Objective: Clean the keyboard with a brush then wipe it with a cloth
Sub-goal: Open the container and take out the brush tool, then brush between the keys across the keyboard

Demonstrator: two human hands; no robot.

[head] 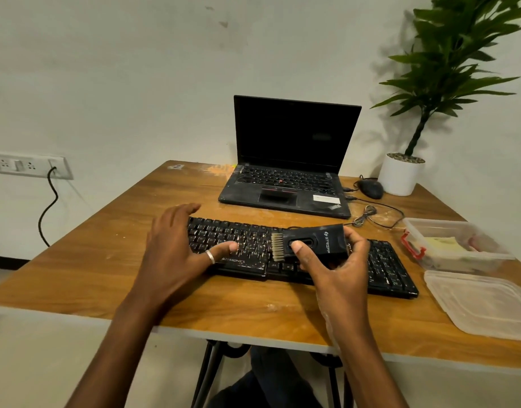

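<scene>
We see a black, full-width plastic keyboard (383, 266), its keys speckled with pale crumbs, lying slantwise on a brown wooden table (106, 260). Our left hand (177, 248) rests on the keyboard's left end with the fingers spread and nearly straight, the ringed thumb lying across the keys; it grasps nothing. Our right hand (338, 266) grips a black plastic block-shaped brush (315, 241), fingers wrapped behind its body and the thumb pressed on the oval slot on its face. The brush's tan bristles (277, 246) point left over the middle of the keyboard; we cannot tell whether they touch the keys.

Behind the keyboard stands 1 open black laptop (288, 160) with a dark screen, and beside it a black mouse (370, 188) and a green plant in a white pot (402, 175). At the right sits 1 clear plastic box with a red clip (459, 245), its translucent lid (483, 304) lying nearer us.
</scene>
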